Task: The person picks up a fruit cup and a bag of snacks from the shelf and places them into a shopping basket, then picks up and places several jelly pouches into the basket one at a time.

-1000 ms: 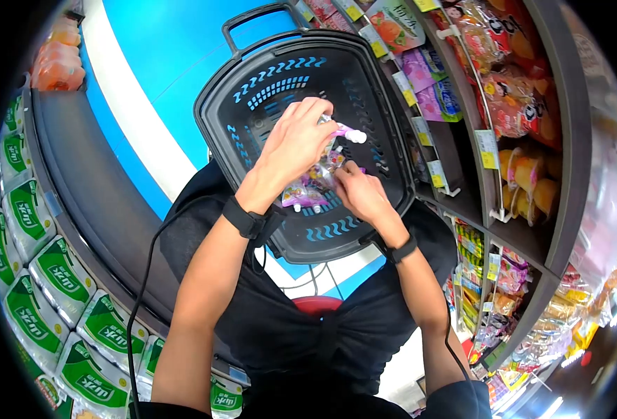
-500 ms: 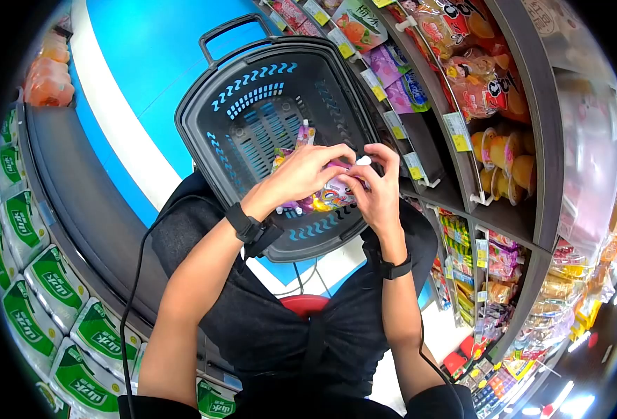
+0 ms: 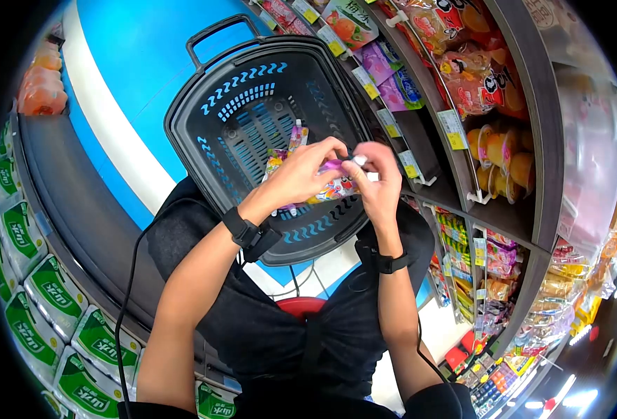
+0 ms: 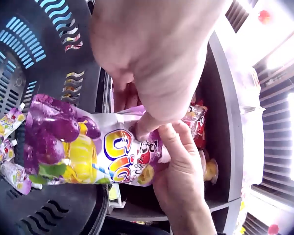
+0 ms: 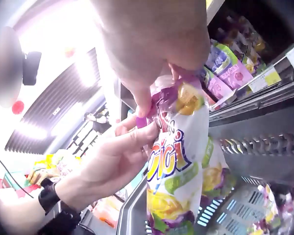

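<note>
Over the right side of the black basket [image 3: 176, 126], my two hands are close together at the spout end of a CiCi jelly drink pouch [image 4: 78, 147]. My left hand [image 3: 298, 170] pinches the pouch near its top, thumb on the printed front in the right wrist view. My right hand [image 3: 377, 188] grips the same end by the white cap, its fingers blurred. A second pouch [image 5: 215, 171] hangs behind the first in the right wrist view. More jelly pouches [image 4: 9, 122] lie on the basket's floor.
Along the right runs a shelf with purple snack bags [image 3: 401, 91], red bags [image 3: 469, 80] and jelly cups [image 3: 507, 160]. Green and white packs [image 3: 60, 286] are stacked at the left. The basket's handle [image 3: 218, 35] stands up at the far end, above a blue floor [image 3: 134, 70].
A second ago both hands were lower, among the pouches in the basket. They have since come up and together at its right side with a pouch; over the last half second only the right fingers shifted.
</note>
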`<state>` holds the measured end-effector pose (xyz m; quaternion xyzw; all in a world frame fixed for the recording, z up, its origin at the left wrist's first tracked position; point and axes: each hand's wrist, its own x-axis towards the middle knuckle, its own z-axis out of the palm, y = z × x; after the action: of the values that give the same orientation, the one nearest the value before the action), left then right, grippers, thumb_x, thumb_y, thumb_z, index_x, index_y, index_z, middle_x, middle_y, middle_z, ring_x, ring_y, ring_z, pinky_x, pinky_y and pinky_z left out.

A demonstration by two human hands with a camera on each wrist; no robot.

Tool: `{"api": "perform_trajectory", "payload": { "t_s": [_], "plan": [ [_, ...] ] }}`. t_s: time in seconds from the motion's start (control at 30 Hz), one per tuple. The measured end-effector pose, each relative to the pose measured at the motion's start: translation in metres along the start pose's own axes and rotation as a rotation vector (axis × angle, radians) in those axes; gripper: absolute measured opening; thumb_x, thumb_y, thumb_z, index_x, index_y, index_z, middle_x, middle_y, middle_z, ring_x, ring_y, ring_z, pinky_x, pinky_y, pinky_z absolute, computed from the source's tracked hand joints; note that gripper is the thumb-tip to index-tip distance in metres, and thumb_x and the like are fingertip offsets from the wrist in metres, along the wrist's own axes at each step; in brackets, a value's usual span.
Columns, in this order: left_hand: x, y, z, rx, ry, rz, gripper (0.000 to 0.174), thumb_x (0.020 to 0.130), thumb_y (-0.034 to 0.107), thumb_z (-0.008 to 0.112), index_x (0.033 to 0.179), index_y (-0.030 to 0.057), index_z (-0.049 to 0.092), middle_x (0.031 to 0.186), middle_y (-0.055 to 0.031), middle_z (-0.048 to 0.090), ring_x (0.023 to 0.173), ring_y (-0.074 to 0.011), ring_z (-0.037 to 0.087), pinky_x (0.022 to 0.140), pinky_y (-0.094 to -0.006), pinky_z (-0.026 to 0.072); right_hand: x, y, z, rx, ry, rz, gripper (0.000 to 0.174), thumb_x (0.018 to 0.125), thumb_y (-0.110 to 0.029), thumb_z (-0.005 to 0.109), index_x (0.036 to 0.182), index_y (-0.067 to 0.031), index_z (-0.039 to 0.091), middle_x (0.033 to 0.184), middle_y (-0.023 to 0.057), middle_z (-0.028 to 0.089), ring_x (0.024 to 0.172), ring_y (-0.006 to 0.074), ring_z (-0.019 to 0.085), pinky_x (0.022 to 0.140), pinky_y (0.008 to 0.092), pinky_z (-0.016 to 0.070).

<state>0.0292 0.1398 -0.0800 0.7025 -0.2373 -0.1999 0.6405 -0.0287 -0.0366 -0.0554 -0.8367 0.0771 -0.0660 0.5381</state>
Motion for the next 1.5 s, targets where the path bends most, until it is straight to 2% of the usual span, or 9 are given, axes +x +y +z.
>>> {"api": "perform_trajectory", "payload": {
  "t_s": [0.1, 0.23, 0.43, 0.67, 0.77, 0.9, 1.0, 1.23, 1.5],
  "plan": [
    [0.004, -0.004, -0.002, 0.037, 0.034, -0.109, 0.027, 0.083, 0.009, 0.073, 0.106, 0.0009, 0.063, 0.100, -0.0134, 0.071, 0.094, -0.0277, 0.070, 0.082, -0.0361, 0.0520, 0.005, -0.003, 0.002, -0.064, 0.147, 0.022, 0.071, 0.070, -0.014, 0.089, 0.125, 0.0021, 0.047, 0.116, 0.0116, 0.055, 0.096, 0.0175, 0.059, 0.081, 0.0281, 0.0492],
    [0.006, -0.013, -0.004, 0.017, 0.053, -0.184, 0.027, 0.081, 0.009, 0.075, 0.105, 0.0007, 0.067, 0.096, -0.0118, 0.072, 0.087, -0.0218, 0.070, 0.080, -0.0325, 0.0524, -0.010, 0.008, 0.016, -0.152, 0.128, 0.092, 0.034, 0.077, -0.017, 0.085, 0.095, 0.0003, 0.061, 0.090, 0.0080, 0.060, 0.077, 0.0163, 0.061, 0.068, 0.0300, 0.0504],
    [0.008, -0.008, -0.007, 0.051, 0.054, -0.226, 0.022, 0.079, 0.012, 0.076, 0.098, 0.0012, 0.072, 0.092, -0.0123, 0.073, 0.083, -0.0198, 0.070, 0.075, -0.0315, 0.0523, -0.016, 0.011, 0.013, -0.304, 0.141, -0.086, 0.027, 0.083, -0.013, 0.080, 0.102, 0.0013, 0.068, 0.098, 0.0072, 0.068, 0.084, 0.0112, 0.063, 0.073, 0.0264, 0.0518],
    [0.023, -0.015, -0.012, 0.062, 0.179, -0.059, 0.021, 0.081, 0.017, 0.075, 0.097, 0.0030, 0.075, 0.090, -0.0130, 0.073, 0.081, -0.0236, 0.071, 0.069, -0.0335, 0.0518, -0.005, 0.023, -0.013, 0.086, 0.339, 0.236, 0.026, 0.087, -0.015, 0.076, 0.107, -0.0005, 0.068, 0.093, 0.0074, 0.069, 0.078, 0.0133, 0.067, 0.067, 0.0271, 0.0565],
    [0.021, -0.012, -0.021, 0.124, 0.302, -0.241, 0.022, 0.082, 0.017, 0.074, 0.097, 0.0014, 0.073, 0.089, -0.0145, 0.071, 0.075, -0.0268, 0.068, 0.067, -0.0346, 0.0508, 0.014, 0.042, -0.056, 0.276, 0.416, 0.367, 0.017, 0.094, -0.016, 0.067, 0.102, -0.0018, 0.060, 0.084, 0.0072, 0.064, 0.072, 0.0134, 0.064, 0.051, 0.0297, 0.0595],
    [0.017, -0.030, -0.023, 0.254, 0.402, -0.241, 0.021, 0.085, 0.015, 0.073, 0.098, -0.0007, 0.072, 0.084, -0.0121, 0.072, 0.069, -0.0174, 0.066, 0.062, -0.0306, 0.0492, 0.029, 0.077, -0.100, 0.949, 0.512, 0.590, 0.024, 0.097, -0.017, 0.063, 0.114, -0.0007, 0.060, 0.112, 0.0088, 0.065, 0.104, 0.0193, 0.064, 0.091, 0.0395, 0.0594],
    [0.017, -0.026, -0.023, 0.244, 0.388, -0.255, 0.020, 0.082, 0.015, 0.072, 0.096, 0.0000, 0.072, 0.089, -0.0156, 0.071, 0.073, -0.0277, 0.068, 0.066, -0.0358, 0.0511, 0.039, 0.092, -0.112, 1.150, 0.507, 0.585, 0.025, 0.097, -0.014, 0.063, 0.117, -0.0004, 0.059, 0.115, 0.0104, 0.064, 0.106, 0.0196, 0.063, 0.092, 0.0382, 0.0590],
    [0.019, -0.029, -0.015, 0.241, 0.337, -0.236, 0.019, 0.082, 0.013, 0.072, 0.097, -0.0003, 0.072, 0.091, -0.0161, 0.071, 0.071, -0.0279, 0.067, 0.065, -0.0361, 0.0509, 0.046, 0.124, -0.136, 1.017, 0.750, 0.350, 0.028, 0.091, 0.006, 0.061, 0.119, 0.0034, 0.057, 0.121, 0.0129, 0.059, 0.111, 0.0230, 0.059, 0.097, 0.0365, 0.0566],
    [0.020, -0.024, -0.014, 0.304, 0.257, -0.236, 0.019, 0.082, 0.014, 0.072, 0.097, 0.0012, 0.072, 0.090, -0.0153, 0.070, 0.070, -0.0281, 0.067, 0.066, -0.0367, 0.0509, 0.049, 0.139, -0.134, 0.920, 0.872, 0.240, 0.032, 0.096, -0.002, 0.055, 0.128, 0.0006, 0.052, 0.128, 0.0115, 0.055, 0.117, 0.0239, 0.055, 0.101, 0.0409, 0.0543]
  ]
}}
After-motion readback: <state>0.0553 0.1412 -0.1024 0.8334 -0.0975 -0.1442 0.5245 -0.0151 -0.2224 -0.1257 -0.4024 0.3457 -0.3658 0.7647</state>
